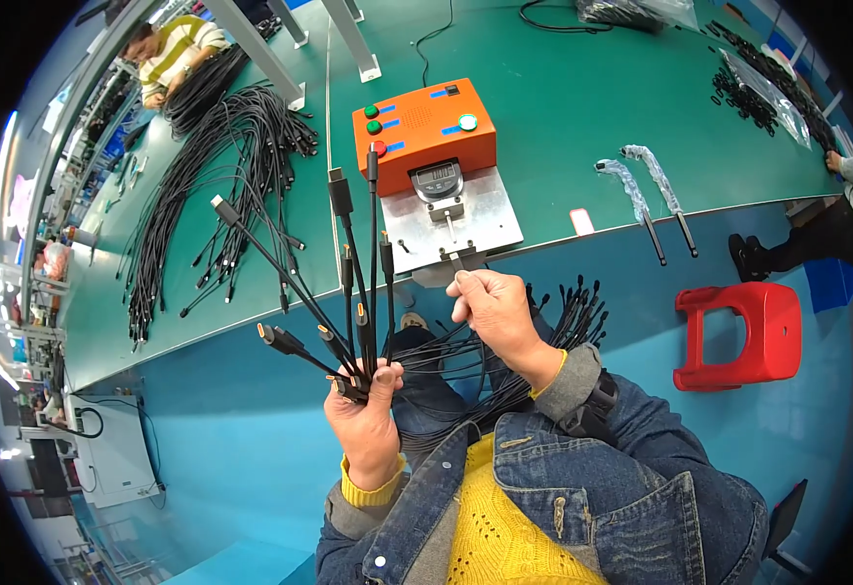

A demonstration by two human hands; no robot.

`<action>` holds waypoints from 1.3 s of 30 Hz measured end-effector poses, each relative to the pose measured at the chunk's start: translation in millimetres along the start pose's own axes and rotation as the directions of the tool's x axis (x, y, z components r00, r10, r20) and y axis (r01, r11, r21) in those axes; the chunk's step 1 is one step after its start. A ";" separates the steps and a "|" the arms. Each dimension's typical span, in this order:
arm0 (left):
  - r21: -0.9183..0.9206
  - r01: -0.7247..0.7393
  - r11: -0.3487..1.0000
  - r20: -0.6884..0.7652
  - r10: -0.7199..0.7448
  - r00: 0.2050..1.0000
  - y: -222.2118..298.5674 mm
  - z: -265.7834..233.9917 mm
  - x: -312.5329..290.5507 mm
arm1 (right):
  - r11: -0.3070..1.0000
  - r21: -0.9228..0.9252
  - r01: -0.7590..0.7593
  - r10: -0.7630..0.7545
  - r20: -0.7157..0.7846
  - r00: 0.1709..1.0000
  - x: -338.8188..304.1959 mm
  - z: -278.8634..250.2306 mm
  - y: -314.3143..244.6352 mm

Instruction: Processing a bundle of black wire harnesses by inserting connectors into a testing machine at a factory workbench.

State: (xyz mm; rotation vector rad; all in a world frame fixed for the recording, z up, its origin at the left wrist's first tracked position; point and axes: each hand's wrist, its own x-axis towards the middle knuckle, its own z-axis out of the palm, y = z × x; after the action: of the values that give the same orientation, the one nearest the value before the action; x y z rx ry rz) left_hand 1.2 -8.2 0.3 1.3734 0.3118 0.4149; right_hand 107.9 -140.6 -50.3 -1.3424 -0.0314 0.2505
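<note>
My left hand (363,429) is closed round a bunch of black cables (363,336), whose plug ends fan upward, several with orange-lined tips. My right hand (499,317) pinches a small dark cable plug (456,261) at the front edge of a metal plate (490,214). Whether the plug sits inside the fixture is too small to tell. Behind that plate stands an orange box (426,122) with green, red and white buttons. A small digital gauge (437,180) is mounted between box and plate. The cables' other lengths (446,361) hang across my lap.
A large heap of black cables (221,185) lies on the green table (563,107) at left. Two plastic-wrapped tools (646,195) lie at the right front edge, overhanging it. A red stool (777,336) stands on the floor. Another person (178,54) handles cables at the far left.
</note>
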 end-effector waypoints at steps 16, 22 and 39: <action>-0.015 -0.005 1.000 -0.006 0.004 1.000 -0.3 -2.9 0.0 | 0.999 -0.005 0.036 -0.036 -0.036 0.999 -1.5 -3.7 6.1; -0.013 -0.002 1.000 -0.001 0.002 1.000 -1.6 -1.9 0.4 | 1.000 -0.002 0.002 -0.002 -0.060 0.998 -0.8 -2.7 2.2; -0.013 -0.025 1.000 -0.012 0.025 1.000 -2.3 0.2 -2.0 | 1.000 -0.010 0.010 -0.010 0.011 1.000 7.5 -1.0 -3.4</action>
State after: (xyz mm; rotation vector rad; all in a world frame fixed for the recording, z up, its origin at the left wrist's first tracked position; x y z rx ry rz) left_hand -0.2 -9.7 -2.0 1.3632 0.3013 0.4455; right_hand 116.0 -140.8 -48.2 -1.3502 -0.0484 0.2498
